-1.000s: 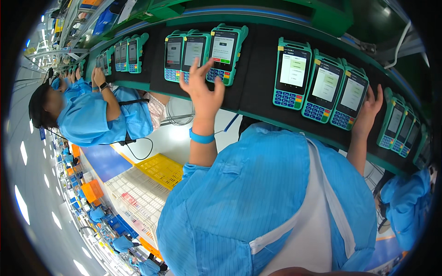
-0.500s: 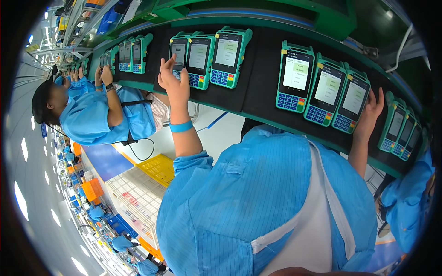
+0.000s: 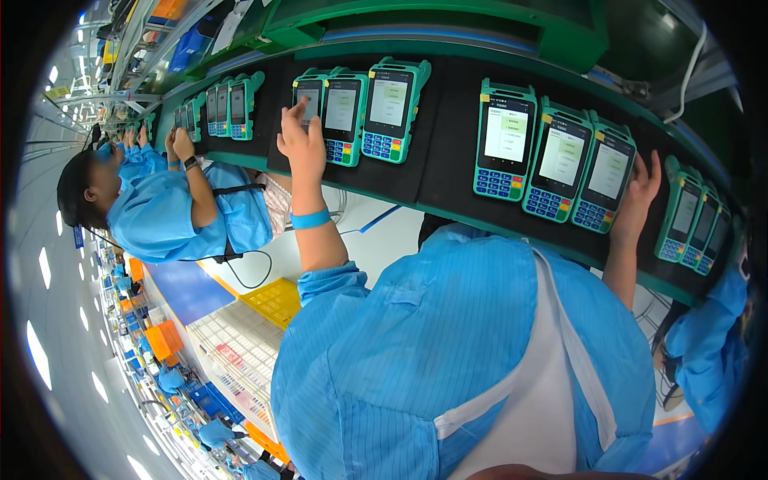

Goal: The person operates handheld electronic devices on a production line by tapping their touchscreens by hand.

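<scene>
My left hand (image 3: 302,148) is raised over the left group of three green card payment terminals. Its index fingertip is at the lit screen of the leftmost terminal (image 3: 310,94); whether it touches the glass I cannot tell. The other fingers are apart, and nothing is held. Beside that terminal stand a middle one (image 3: 342,112) and a right one (image 3: 390,104). Three more, a left (image 3: 504,144), a middle (image 3: 560,160) and a right terminal (image 3: 606,176), have lit list screens. My right hand (image 3: 636,196) is open at the right edge of the last one, fingers spread.
The terminals lie on a black mat (image 3: 448,120) along a green-edged bench. Further terminals (image 3: 692,216) sit at the far right. A co-worker in blue (image 3: 164,204) works at the left, near more terminals (image 3: 228,108). A yellow basket (image 3: 274,300) is behind on the left.
The bench and terminals sit slightly lower at the left of the view. My left index fingertip is a little higher on the leftmost screen. My right hand stays beside the right group.
</scene>
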Demonstrator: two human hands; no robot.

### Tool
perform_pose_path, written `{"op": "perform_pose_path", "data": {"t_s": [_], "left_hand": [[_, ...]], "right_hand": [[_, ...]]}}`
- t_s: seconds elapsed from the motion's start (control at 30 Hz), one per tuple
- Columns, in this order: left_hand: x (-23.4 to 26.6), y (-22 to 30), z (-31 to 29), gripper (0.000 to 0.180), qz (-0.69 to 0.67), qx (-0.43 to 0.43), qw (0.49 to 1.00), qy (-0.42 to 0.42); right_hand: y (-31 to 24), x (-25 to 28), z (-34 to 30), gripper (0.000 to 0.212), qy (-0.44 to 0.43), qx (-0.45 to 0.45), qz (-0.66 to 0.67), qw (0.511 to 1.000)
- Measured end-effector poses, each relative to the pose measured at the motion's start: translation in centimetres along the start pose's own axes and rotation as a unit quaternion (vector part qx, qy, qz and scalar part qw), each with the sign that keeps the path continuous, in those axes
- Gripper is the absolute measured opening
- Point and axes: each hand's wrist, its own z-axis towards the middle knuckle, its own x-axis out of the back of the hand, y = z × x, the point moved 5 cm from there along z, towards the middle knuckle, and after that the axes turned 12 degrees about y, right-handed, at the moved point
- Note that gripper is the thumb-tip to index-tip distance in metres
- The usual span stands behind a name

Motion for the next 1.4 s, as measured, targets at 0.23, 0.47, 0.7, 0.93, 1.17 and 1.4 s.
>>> {"op": "perform_pose_path", "data": {"t_s": [0.23, 0.47, 0.7, 0.93, 1.17, 1.4], "left_hand": [[2.4, -12.3, 0.1, 0.057, 0.015, 0.195, 0.974, 0.11], [0.7, -19.6, -0.5, 0.072, 0.15, 0.264, 0.951, -0.06], [2.3, -20.8, 3.0, 0.052, 0.254, 0.19, 0.944, -0.087], [-3.4, -24.3, 7.8, 0.051, 0.385, -0.163, 0.864, -0.28], [-4.3, -17.8, 8.5, 0.055, 0.148, 0.117, 0.98, -0.06], [-4.1, -14.3, 6.4, 0.056, 0.118, 0.11, 0.986, -0.033]], "right_hand": [[0.1, 0.2, -0.1, 0.088, -0.015, 0.026, -0.001, 1.0], [-0.4, 0.0, -0.4, 0.074, -0.07, 0.029, 0.048, 0.996], [-2.0, -0.4, -0.9, 0.071, -0.081, 0.003, 0.041, 0.996], [-2.2, -0.3, -1.0, 0.071, -0.078, -0.004, 0.029, 0.997], [-2.9, 0.2, -1.2, 0.074, -0.087, 0.001, 0.065, 0.994], [-3.0, -1.1, -2.2, 0.074, -0.039, 0.02, 0.015, 0.999]]}}
